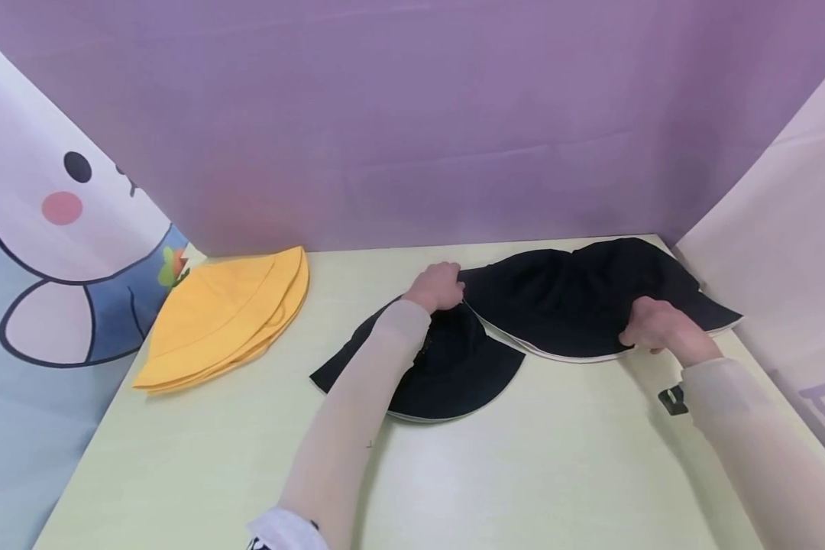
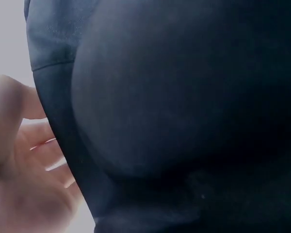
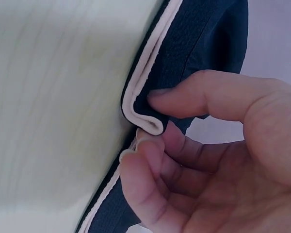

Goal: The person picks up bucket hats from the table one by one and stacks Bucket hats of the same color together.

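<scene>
Here, a wide dark hat [image 1: 543, 305] lay in the right half of the frame, its long axis running left to right, between the left hand [image 1: 436, 287] near its left end and the right hand [image 1: 663, 327] at its lower right edge. The right hand was closer to the front brim: its grip pinched the folded edge between thumb and fingers, with most of the hat lying up and left from there. The left hand's fingertips were hidden by dark cloth, so whether that grip held fabric could not be told. The hat looked soft and matte, with rumpled humps and a pale-edged brim [image 3: 130, 104] that doubled back in a tight bend. Just below and left, partly hidden by the left forearm, a smaller dark hat [image 1: 457, 374] lay with its rounded brim fanned downward. Well apart, at left, yellow hats [image 1: 223, 313] lay stacked, their brims layered in smooth curves. All rested on a pale, faintly grained tabletop [image 1: 522, 481]. Behind stood creased purple cloth [image 1: 419, 137]; a printed rabbit [image 1: 48, 321] filled the left edge.
</scene>
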